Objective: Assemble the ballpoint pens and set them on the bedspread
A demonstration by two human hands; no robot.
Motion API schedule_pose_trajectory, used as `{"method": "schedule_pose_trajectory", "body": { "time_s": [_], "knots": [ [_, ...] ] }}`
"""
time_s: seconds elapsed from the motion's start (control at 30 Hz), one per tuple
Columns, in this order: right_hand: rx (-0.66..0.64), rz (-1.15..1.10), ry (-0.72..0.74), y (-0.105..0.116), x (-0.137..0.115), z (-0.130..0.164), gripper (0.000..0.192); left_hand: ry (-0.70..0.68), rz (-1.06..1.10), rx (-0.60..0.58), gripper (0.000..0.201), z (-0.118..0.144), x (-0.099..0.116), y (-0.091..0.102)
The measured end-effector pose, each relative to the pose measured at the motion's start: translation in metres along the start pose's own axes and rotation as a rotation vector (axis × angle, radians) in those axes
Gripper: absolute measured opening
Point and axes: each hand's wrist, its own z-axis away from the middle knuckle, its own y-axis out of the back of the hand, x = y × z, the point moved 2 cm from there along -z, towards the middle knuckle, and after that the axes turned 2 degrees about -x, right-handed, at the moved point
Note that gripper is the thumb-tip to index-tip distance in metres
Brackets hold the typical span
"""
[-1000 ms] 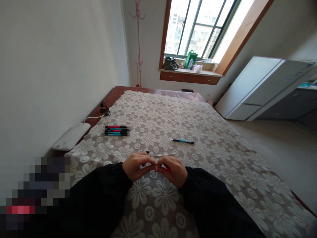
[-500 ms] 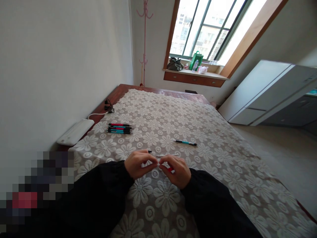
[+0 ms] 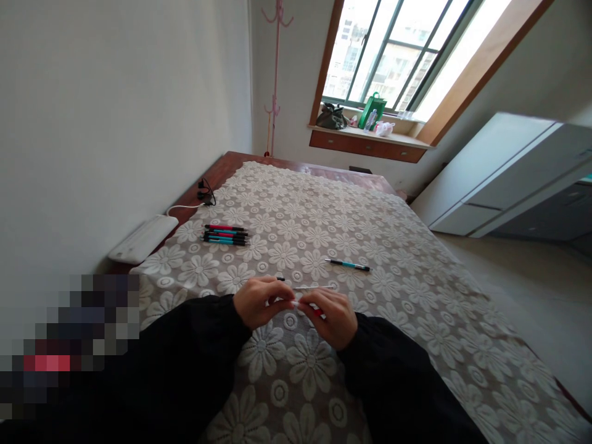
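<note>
My left hand (image 3: 258, 301) and my right hand (image 3: 332, 316) meet fingertip to fingertip low over a flowered lace tablecloth (image 3: 402, 259). The right hand grips a small red pen part (image 3: 317, 313), mostly hidden by the fingers. The left hand pinches the other end of the same small piece. Just beyond the fingers lies a thin pale refill (image 3: 311, 288) with a dark tip. A teal pen (image 3: 347, 265) lies alone farther off to the right. A bundle of red and teal pens (image 3: 226, 235) rests at the left.
A white power strip (image 3: 142, 239) with a cable and black plug lies along the wall at the left. A windowsill with bags is at the far end. White cabinets stand at the right, beyond the table's edge.
The view has drifted slightly, so everything sits a little higher and to the right. My hands stay together on the small part, with only slight finger movement.
</note>
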Motion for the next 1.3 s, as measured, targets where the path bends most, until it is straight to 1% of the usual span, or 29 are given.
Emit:
{"method": "schedule_pose_trajectory", "body": {
  "time_s": [0.2,0.43,0.6,0.8,1.0,1.13,1.3],
  "knots": [
    [-0.032,0.010,-0.016,-0.0024,0.0034,0.0008,0.013,-0.002,-0.007,-0.012,0.014,0.0002,-0.0002,-0.0005],
    [0.022,-0.010,0.015,-0.0043,0.0038,0.0031,0.008,0.004,-0.014,-0.024,0.019,0.0010,-0.0038,-0.0023],
    [0.035,-0.009,0.023,-0.0039,0.0033,0.0030,0.006,-0.002,-0.094,-0.036,0.027,0.0000,-0.0044,-0.0029],
    [0.040,-0.021,0.033,-0.0047,0.0041,0.0028,0.007,-0.028,-0.121,-0.048,0.037,-0.0001,-0.0045,-0.0032],
    [0.012,0.009,0.016,-0.0042,0.0047,0.0043,0.013,-0.049,-0.084,-0.023,0.028,0.0013,-0.0037,-0.0023],
    [-0.029,0.025,0.022,-0.0030,0.0023,0.0033,0.014,-0.056,-0.081,-0.009,0.022,0.0013,-0.0016,-0.0013],
    [-0.058,0.034,0.029,-0.0026,0.0010,0.0024,0.017,-0.050,-0.088,-0.008,0.020,0.0019,-0.0018,-0.0012]
  ]
}}
